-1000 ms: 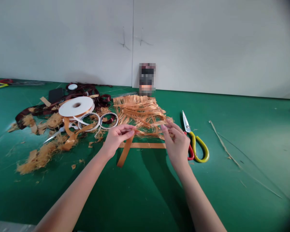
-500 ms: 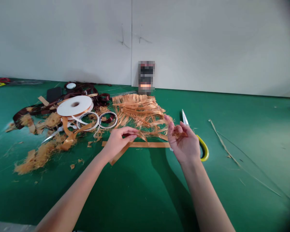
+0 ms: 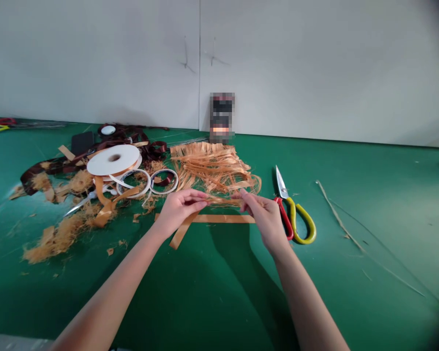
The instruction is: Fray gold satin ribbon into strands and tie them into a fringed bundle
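Observation:
A thin, frayed strip of golden-brown ribbon stretches between my two hands. My left hand pinches its left end between thumb and fingers. At the other end, my right hand has its fingers closed on the strands, partly hiding them. Just below the hands a flat length of the same ribbon lies on the green table, and a short piece slants out from under my left hand. Beyond them lies a pile of fringed ribbon strips.
Scissors with red and yellow handles lie beside my right hand. On the left are a white ribbon spool, white rings, dark brown ribbon and fluffy fibre scraps. A pixelated object leans against the wall.
My right hand has turned from palm up to palm down and moved left, closing on the ribbon strip. The scissors' red handle now shows. My left hand has barely moved.

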{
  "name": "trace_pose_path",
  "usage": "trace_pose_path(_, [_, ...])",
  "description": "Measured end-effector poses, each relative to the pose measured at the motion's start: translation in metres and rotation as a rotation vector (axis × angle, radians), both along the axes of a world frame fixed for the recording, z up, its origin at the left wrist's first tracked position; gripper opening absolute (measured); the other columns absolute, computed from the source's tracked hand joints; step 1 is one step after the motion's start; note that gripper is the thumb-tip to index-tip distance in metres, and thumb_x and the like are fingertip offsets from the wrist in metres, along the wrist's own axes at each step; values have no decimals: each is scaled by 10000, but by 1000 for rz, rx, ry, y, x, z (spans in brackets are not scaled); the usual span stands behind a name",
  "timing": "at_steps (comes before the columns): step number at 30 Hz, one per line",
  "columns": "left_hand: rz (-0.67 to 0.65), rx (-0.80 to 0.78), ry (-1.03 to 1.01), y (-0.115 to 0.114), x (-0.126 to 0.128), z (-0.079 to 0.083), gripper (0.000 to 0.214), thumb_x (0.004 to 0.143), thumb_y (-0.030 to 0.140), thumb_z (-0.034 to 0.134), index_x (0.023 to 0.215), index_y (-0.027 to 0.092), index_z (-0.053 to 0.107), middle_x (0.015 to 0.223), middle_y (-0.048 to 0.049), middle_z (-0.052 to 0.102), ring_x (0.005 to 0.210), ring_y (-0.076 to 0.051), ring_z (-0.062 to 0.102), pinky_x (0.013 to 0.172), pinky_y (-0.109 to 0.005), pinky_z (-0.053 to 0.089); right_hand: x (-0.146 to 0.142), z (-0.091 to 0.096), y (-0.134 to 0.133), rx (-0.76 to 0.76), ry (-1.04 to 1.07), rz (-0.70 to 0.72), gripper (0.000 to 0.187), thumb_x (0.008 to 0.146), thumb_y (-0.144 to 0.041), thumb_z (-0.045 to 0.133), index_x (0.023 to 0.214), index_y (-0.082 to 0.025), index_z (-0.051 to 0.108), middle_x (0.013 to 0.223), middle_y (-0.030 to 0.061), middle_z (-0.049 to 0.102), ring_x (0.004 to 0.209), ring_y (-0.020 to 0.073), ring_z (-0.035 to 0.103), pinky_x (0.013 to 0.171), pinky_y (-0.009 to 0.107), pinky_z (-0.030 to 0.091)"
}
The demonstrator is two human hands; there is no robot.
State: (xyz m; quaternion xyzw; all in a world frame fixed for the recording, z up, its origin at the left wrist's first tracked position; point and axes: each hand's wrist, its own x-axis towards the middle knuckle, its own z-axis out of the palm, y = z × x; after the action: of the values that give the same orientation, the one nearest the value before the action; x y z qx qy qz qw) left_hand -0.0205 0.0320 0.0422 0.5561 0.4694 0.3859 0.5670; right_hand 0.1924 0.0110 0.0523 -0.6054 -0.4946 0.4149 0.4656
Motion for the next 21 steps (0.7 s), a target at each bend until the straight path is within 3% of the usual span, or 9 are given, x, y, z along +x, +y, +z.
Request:
trace_pose_path(4, [-82, -23, 19, -2, 2, 3, 202, 745, 245, 727, 936, 181, 705, 938, -63, 766, 916, -208, 716, 884, -349, 553, 5, 8, 2, -84, 572, -1, 441, 830, -357, 511, 420, -201, 562, 876, 83, 752, 567, 114, 513, 528, 268, 376])
trace_pose_path(8, [-186, -43, 53, -4, 5, 4, 211, 745, 249, 731, 948, 193, 713, 959, -64, 763, 917, -215, 715, 865, -354, 563, 5, 8, 3, -22, 712, -74, 339, 820, -317, 476, 630, -206, 734, 1092, 69, 728, 612, 116, 530, 639, 278, 469])
trace_pose_path(12, [-255, -56, 78, -6, 5, 3, 236, 718, 231, 753, 952, 214, 734, 895, -59, 766, 860, -219, 721, 807, -340, 578, 4, -3, 3, 155, 601, -118, 297, 782, -258, 486, 881, -231, 765, 1170, 39, 702, 913, 189, 635, 921, 362, 472])
trace_pose_path(16, [-291, -30, 101, -6, 5, 5, 252, 711, 240, 763, 962, 224, 743, 922, -65, 761, 876, -218, 711, 811, -332, 571, 7, -11, 4, 347, 50, -140, 472, 662, -121, 636, 1107, -263, 702, 1371, 19, 569, 1271, 242, 489, 1119, 437, 314])
trace_pose_path(17, [-295, -25, 101, -6, 5, 6, 252, 719, 241, 757, 970, 226, 741, 933, -65, 759, 882, -215, 709, 810, -328, 569, 7, -11, 4, 365, -75, -151, 432, 658, -133, 675, 1068, -262, 716, 1394, 26, 546, 1286, 256, 472, 1130, 456, 295])
trace_pose_path(19, [-289, -28, 91, -6, 5, 6, 250, 728, 231, 749, 978, 223, 733, 945, -66, 757, 883, -210, 707, 798, -321, 569, 6, -11, 6, 338, -153, -172, 173, 695, -238, 722, 866, -250, 748, 1348, 46, 583, 1255, 275, 500, 1124, 478, 304])
trace_pose_path(20, [-276, -27, 81, -6, 4, 6, 252, 731, 227, 746, 982, 221, 728, 954, -67, 756, 886, -209, 706, 794, -318, 569, 6, -10, 6, 298, -84, -171, 79, 730, -317, 714, 756, -245, 733, 1292, 53, 622, 1232, 274, 524, 1114, 472, 327])
trace_pose_path(21, [-257, -23, 68, -6, 4, 6, 258, 733, 224, 745, 990, 218, 721, 967, -68, 754, 891, -207, 705, 791, -317, 568, 6, -8, 7, 246, 47, -155, 189, 768, -403, 682, 668, -243, 700, 1227, 56, 659, 1214, 266, 547, 1099, 456, 357])
